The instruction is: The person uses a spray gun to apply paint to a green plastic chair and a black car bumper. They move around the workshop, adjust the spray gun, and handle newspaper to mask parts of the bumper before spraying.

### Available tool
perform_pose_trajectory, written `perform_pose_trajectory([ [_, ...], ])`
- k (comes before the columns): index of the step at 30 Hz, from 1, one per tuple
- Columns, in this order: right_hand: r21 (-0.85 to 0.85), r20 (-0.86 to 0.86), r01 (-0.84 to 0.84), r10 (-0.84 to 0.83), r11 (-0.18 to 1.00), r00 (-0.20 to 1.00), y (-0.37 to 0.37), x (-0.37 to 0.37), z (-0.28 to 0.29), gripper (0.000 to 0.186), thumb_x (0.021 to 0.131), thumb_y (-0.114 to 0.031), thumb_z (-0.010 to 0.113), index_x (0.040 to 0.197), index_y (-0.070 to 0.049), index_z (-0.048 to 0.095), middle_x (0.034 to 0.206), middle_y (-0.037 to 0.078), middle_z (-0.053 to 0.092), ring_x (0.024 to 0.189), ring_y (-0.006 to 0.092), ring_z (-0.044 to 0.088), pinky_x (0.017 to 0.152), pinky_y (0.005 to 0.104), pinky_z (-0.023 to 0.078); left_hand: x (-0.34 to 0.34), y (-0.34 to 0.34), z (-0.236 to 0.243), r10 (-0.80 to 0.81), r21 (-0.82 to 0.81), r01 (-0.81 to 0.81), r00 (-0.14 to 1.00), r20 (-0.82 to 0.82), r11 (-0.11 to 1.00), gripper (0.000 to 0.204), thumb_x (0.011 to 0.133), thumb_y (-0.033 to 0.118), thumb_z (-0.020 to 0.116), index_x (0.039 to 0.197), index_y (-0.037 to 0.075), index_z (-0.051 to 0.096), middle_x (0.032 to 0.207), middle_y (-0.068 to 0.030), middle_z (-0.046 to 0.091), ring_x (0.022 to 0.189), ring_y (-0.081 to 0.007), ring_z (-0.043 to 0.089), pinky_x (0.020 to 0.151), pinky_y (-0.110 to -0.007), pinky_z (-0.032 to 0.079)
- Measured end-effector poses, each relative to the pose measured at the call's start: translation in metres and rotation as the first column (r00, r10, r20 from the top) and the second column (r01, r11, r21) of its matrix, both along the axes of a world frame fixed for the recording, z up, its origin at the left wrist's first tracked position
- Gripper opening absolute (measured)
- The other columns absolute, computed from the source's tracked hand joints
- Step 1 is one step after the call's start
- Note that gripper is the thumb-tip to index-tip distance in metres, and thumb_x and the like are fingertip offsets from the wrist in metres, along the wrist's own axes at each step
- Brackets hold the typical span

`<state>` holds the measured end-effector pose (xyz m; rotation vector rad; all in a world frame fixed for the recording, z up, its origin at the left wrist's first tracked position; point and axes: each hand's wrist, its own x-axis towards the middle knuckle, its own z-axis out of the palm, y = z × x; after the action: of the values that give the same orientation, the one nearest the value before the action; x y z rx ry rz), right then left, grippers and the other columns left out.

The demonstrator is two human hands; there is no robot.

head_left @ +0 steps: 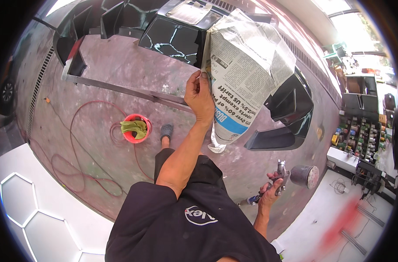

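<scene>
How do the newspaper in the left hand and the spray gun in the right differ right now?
The newspaper is a wide, crumpled printed sheet; the spray gun is compact, shiny metal with a round cup. The left hand pinches the paper's edge, raised over black panels; the right hand grips the gun low at the side. Each is held in one hand.

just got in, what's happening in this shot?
A person stands on a stained concrete floor in a paint workshop. The left hand holds up a sheet of newspaper by its edge, in front of glossy black panels. The right hand grips a spray gun with a metal cup, held low at the side. A red bucket with a green rag and a red hose lie on the floor.
</scene>
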<state>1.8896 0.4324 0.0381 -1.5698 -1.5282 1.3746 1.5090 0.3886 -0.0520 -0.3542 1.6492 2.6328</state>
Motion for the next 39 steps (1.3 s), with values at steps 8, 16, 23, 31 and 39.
perform_pose_trajectory([
  [8,0.021,0.006,-0.058,0.058,0.998,0.998,0.021,-0.001,-0.005,0.063,0.107,-0.06,0.053,0.133,-0.003,0.056,0.111,0.011,0.069,0.048,0.0061,0.046,0.045,0.0233,0.036,-0.004,0.01,0.0,0.049,0.042,-0.048,0.999,-0.023,0.998,0.029,0.107,0.018,0.067,0.126,-0.004,0.064,0.091,-0.0048,0.072,0.079,-0.0057,0.062,0.068,-0.022,0.048],
  [16,0.004,-0.022,-0.056,0.056,0.998,0.998,0.028,0.002,-0.006,0.058,0.108,-0.055,0.055,0.132,-0.002,0.057,0.11,0.012,0.068,0.049,0.0066,0.046,0.045,0.0243,0.037,-0.005,0.01,0.0,0.077,0.016,-0.077,0.997,-0.022,0.997,0.025,0.106,0.017,0.069,0.12,-0.004,0.066,0.087,-0.0039,0.073,0.077,-0.005,0.061,0.067,-0.021,0.047],
  [23,0.004,-0.005,-0.047,0.047,0.999,0.999,0.031,0.002,-0.009,0.06,0.107,-0.055,0.057,0.133,-0.001,0.058,0.11,0.013,0.069,0.049,0.006,0.046,0.045,0.0238,0.038,-0.007,0.013,0.002,0.11,0.0,-0.11,0.994,-0.026,0.994,0.019,0.105,0.016,0.069,0.111,-0.003,0.068,0.083,-0.0018,0.071,0.072,-0.0039,0.058,0.064,-0.021,0.045],
  [31,0.003,0.016,-0.056,0.056,0.998,0.998,0.033,-0.001,-0.007,0.061,0.108,-0.056,0.056,0.133,-0.001,0.058,0.11,0.013,0.069,0.049,0.0062,0.046,0.045,0.0238,0.037,-0.01,0.017,-0.001,0.11,-0.029,-0.11,0.994,-0.023,0.993,0.017,0.105,0.015,0.069,0.105,-0.002,0.069,0.081,-0.0006,0.07,0.07,-0.0033,0.057,0.062,-0.021,0.044],
  [39,-0.021,0.003,-0.069,0.069,0.997,0.998,0.036,-0.004,-0.01,0.06,0.108,-0.055,0.055,0.133,-0.001,0.058,0.112,0.013,0.069,0.05,0.0062,0.047,0.046,0.0233,0.037,-0.009,0.019,0.004,0.141,-0.065,-0.141,0.99,-0.005,0.988,0.014,0.104,0.013,0.07,0.104,-0.001,0.069,0.085,-0.0004,0.07,0.072,-0.0042,0.058,0.064,-0.021,0.046],
])
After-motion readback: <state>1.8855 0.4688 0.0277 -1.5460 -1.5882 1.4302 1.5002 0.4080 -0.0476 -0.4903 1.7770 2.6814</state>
